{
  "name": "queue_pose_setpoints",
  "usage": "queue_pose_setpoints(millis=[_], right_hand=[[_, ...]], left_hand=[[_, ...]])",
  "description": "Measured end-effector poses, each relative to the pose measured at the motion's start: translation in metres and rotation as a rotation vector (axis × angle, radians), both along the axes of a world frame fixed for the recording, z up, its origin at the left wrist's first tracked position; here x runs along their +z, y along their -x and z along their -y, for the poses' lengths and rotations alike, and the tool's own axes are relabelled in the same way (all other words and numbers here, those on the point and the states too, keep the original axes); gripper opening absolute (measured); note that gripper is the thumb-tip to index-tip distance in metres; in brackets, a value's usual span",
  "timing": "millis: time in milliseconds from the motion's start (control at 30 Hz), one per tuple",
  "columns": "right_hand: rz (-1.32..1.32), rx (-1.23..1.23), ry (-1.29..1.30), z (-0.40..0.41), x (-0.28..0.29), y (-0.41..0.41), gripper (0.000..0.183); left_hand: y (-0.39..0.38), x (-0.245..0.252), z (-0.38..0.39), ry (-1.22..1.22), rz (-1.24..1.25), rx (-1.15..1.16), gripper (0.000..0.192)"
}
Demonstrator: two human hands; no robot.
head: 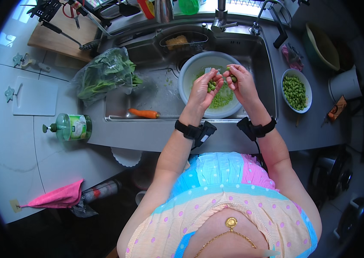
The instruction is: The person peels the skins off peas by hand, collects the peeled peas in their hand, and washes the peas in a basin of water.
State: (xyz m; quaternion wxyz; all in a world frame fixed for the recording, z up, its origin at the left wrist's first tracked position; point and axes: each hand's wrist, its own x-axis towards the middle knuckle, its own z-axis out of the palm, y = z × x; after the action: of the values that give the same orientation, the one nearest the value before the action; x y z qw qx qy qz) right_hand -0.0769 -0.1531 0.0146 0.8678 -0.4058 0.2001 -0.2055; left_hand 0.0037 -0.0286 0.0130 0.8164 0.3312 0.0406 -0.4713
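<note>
Several green beans (212,86) lie cupped in my left hand (205,87), its fingers curled around them. My right hand (241,82) pinches one green bean (229,68) between thumb and forefinger, and a few more sit against its fingers. Both hands are close together over a pale blue-rimmed basin (186,69) standing in the steel sink. Inside the basin, many green beans (222,99) rest in water, partly hidden by my hands and wrists. To the right, on the counter, a white bowl (310,100) is heaped with green beans.
In the sink's left part lie a carrot (144,113) and a plastic bag of leafy greens (107,75) overhanging its edge. A faucet (220,22) rises behind the basin. A pump bottle (74,126) lies left of the sink. A pink cloth (293,57) sits beyond the bowl.
</note>
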Motion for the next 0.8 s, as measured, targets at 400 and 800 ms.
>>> queue_pose_setpoints(millis=[400,800], right_hand=[[-0.129,0.038,0.266,-0.018,0.013,0.003,0.017],[0.137,0.136,-0.35,0.006,0.009,0.01,0.018]], left_hand=[[-0.001,-0.017,0.005,-0.035,0.086,0.086,0.019],[-0.015,-0.008,-0.013,0.306,-0.305,0.117,0.024]])
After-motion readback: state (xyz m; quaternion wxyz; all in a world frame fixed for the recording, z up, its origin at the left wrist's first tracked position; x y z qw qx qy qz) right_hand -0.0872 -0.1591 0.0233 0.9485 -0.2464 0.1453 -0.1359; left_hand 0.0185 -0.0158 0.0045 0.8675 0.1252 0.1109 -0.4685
